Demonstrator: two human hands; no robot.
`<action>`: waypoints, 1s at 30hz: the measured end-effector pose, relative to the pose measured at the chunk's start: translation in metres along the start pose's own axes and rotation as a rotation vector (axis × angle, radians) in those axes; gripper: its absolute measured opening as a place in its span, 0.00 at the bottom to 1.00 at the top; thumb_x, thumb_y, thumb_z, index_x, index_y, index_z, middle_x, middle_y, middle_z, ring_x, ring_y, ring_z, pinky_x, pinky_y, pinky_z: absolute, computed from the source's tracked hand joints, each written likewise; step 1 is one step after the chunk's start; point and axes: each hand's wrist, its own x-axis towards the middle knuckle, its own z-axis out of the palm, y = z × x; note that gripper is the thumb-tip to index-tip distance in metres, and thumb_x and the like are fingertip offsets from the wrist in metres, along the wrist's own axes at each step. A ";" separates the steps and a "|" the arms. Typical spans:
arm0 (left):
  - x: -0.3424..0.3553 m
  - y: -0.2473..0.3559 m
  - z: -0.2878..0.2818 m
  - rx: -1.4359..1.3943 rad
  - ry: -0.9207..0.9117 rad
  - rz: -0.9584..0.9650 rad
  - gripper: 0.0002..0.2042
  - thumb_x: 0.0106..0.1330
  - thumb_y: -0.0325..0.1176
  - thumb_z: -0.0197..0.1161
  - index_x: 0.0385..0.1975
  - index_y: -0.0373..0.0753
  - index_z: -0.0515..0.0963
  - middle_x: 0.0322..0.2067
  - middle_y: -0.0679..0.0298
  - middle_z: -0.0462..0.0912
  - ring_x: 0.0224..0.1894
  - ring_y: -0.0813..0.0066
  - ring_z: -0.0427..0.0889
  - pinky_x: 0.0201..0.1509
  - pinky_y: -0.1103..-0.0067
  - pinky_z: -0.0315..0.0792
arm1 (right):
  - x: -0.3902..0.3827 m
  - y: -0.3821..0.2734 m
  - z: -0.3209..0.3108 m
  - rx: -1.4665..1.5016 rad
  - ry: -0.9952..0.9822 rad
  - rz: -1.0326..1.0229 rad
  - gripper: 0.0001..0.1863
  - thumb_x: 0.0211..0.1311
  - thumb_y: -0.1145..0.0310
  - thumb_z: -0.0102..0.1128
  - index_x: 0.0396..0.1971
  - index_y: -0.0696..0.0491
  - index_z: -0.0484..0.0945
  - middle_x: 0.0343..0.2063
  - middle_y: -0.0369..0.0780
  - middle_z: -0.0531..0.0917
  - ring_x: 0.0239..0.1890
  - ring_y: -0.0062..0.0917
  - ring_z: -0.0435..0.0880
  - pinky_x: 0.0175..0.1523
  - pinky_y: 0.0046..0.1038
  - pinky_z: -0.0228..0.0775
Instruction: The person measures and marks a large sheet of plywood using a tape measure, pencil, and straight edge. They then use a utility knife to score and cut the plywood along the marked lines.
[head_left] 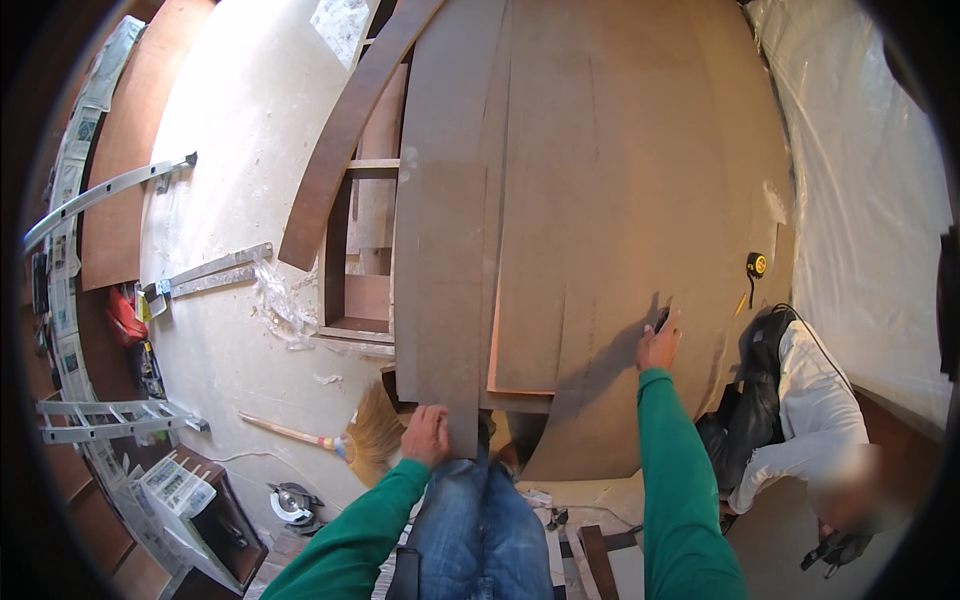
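Note:
A narrow brown board [440, 330] lies lengthwise in front of me, its near end by my knees. My left hand [426, 436] is closed on the left edge of that near end. To the right, my right hand [658, 346] is over a wide brown sheet [620, 230], its fingers closed around a small dark object [662, 318] whose kind I cannot make out. The sheet has dark lines along its length. Between the board and the sheet, a strip of lighter reddish wood [495, 350] shows.
A tape measure [757, 264] and a yellow pencil [741, 303] lie right on the sheet. A co-worker in white [815, 390] bends close by. Left are a wooden frame [335, 260], a curved brown strip [350, 150], a broom [370, 435], a circular saw [293, 505] and ladders [120, 420].

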 end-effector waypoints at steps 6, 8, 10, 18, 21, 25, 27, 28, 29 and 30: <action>-0.073 -0.067 -0.025 0.282 -0.061 -0.193 0.15 0.66 0.36 0.66 0.49 0.39 0.76 0.43 0.49 0.78 0.52 0.44 0.79 0.57 0.59 0.74 | -0.011 -0.018 0.019 -0.023 -0.035 0.111 0.52 0.63 0.63 0.71 0.75 0.68 0.44 0.69 0.63 0.64 0.72 0.55 0.63 0.74 0.46 0.60; -0.094 -0.102 -0.019 0.298 -0.284 -0.410 0.18 0.67 0.42 0.66 0.51 0.38 0.77 0.48 0.47 0.79 0.54 0.45 0.79 0.60 0.60 0.73 | -0.021 -0.024 0.020 0.029 -0.075 0.092 0.52 0.63 0.63 0.71 0.75 0.68 0.44 0.70 0.63 0.61 0.73 0.55 0.62 0.74 0.45 0.59; -0.099 -0.110 -0.018 0.253 -0.511 -0.569 0.23 0.69 0.50 0.64 0.53 0.36 0.78 0.53 0.45 0.80 0.58 0.46 0.78 0.63 0.61 0.72 | -0.026 -0.017 0.020 0.099 -0.099 0.074 0.53 0.63 0.64 0.71 0.75 0.68 0.43 0.71 0.62 0.59 0.74 0.54 0.60 0.75 0.43 0.58; -0.092 -0.037 -0.012 -0.009 -0.930 -0.574 0.45 0.71 0.71 0.44 0.71 0.33 0.68 0.70 0.43 0.69 0.75 0.50 0.64 0.78 0.67 0.55 | -0.019 0.000 0.014 0.224 -0.209 0.084 0.60 0.57 0.66 0.76 0.76 0.66 0.38 0.74 0.58 0.56 0.76 0.47 0.59 0.77 0.39 0.57; -0.118 -0.092 0.019 -0.022 -1.032 -0.503 0.48 0.71 0.73 0.42 0.75 0.33 0.61 0.74 0.45 0.62 0.79 0.52 0.56 0.82 0.69 0.47 | -0.021 -0.008 0.000 0.221 -0.265 -0.015 0.65 0.53 0.64 0.79 0.77 0.63 0.36 0.74 0.57 0.57 0.75 0.47 0.61 0.76 0.39 0.60; -0.115 -0.051 0.010 0.025 -1.177 -0.534 0.52 0.69 0.76 0.37 0.79 0.35 0.45 0.78 0.47 0.50 0.81 0.52 0.49 0.83 0.68 0.44 | -0.016 0.008 -0.007 0.099 -0.306 -0.039 0.70 0.49 0.62 0.82 0.78 0.61 0.33 0.75 0.57 0.56 0.75 0.48 0.61 0.76 0.39 0.61; -0.117 -0.033 0.003 0.013 -1.192 -0.559 0.54 0.67 0.78 0.37 0.80 0.36 0.42 0.79 0.46 0.47 0.81 0.52 0.47 0.83 0.68 0.43 | -0.016 0.001 -0.012 0.058 -0.331 -0.024 0.70 0.50 0.64 0.82 0.78 0.60 0.32 0.76 0.56 0.56 0.76 0.47 0.60 0.76 0.39 0.60; -0.119 -0.022 -0.003 0.002 -1.191 -0.577 0.55 0.67 0.79 0.37 0.80 0.36 0.40 0.79 0.45 0.46 0.81 0.52 0.47 0.83 0.67 0.43 | -0.018 -0.006 -0.013 0.063 -0.347 -0.001 0.69 0.50 0.64 0.82 0.78 0.59 0.32 0.76 0.55 0.56 0.77 0.48 0.59 0.77 0.39 0.60; -0.125 -0.015 -0.006 -0.012 -1.189 -0.596 0.56 0.66 0.80 0.36 0.80 0.36 0.39 0.79 0.44 0.45 0.81 0.51 0.46 0.83 0.67 0.43 | -0.021 -0.012 -0.012 0.067 -0.365 0.019 0.69 0.50 0.65 0.82 0.78 0.59 0.31 0.76 0.55 0.56 0.77 0.48 0.57 0.77 0.40 0.59; -0.130 -0.017 -0.002 -0.034 -1.154 -0.574 0.57 0.65 0.81 0.36 0.80 0.36 0.39 0.78 0.43 0.46 0.81 0.51 0.47 0.83 0.66 0.43 | -0.021 -0.012 -0.008 0.040 -0.331 0.003 0.70 0.50 0.64 0.82 0.78 0.58 0.31 0.76 0.56 0.56 0.77 0.48 0.59 0.76 0.40 0.60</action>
